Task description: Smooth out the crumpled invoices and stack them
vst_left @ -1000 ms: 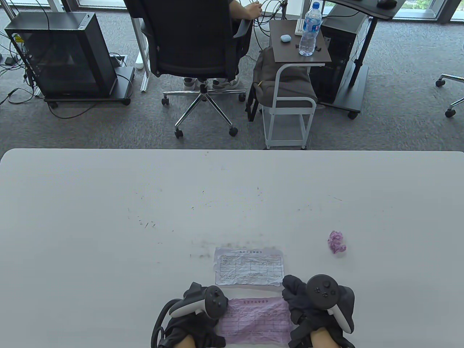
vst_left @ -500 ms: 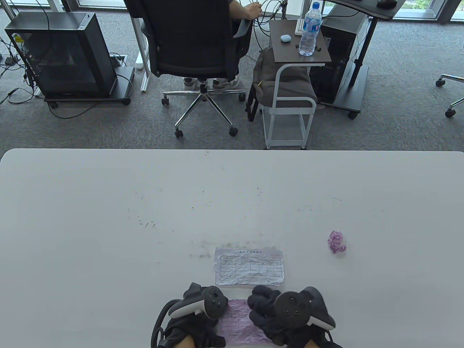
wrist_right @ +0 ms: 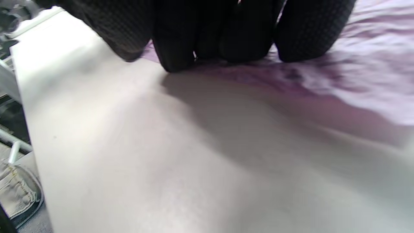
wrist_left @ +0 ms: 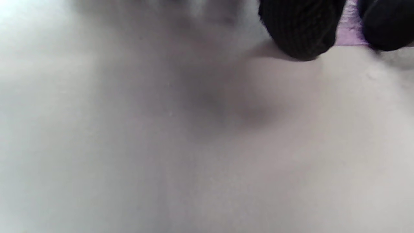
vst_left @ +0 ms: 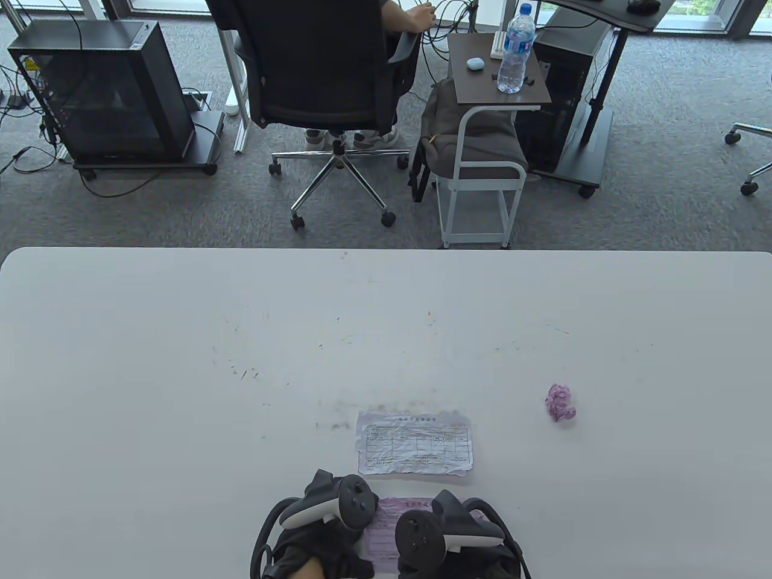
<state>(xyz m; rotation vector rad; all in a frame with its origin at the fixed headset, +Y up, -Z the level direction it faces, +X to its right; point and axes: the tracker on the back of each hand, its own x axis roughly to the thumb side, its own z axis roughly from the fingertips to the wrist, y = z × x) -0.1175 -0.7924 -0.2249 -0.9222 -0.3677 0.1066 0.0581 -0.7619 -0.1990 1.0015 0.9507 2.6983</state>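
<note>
a white table [vst_left: 181, 362] seen from above, with two gloved hands at its near edge. the left hand [vst_left: 325, 518] rests on the left end of a pink invoice [vst_left: 386, 525] lying flat at the near edge. the left wrist view shows two of its fingertips [wrist_left: 297, 29] down at the paper's border, with a strip of pink between them. it presses and does not grip. the right hand [vst_left: 446, 534] lies across the middle of the same sheet, just beside the left hand. in the right wrist view its fingers [wrist_right: 210, 32] sit close together, tips down on the wrinkled pink paper [wrist_right: 355, 64]. how far the palm is spread cannot be told. it appears to be pressing or smoothing, with nothing held.

just beyond the pink invoice lies a white invoice [vst_left: 415, 443], already opened out, its edges ragged and a little creased. well apart to the right sits a pink ball [vst_left: 561, 403] of crumpled paper, untouched.

the task looks about halfway done. one sheet seems flattened, a second is being smoothed, a third is not yet opened, and no sheets are stacked.
</note>
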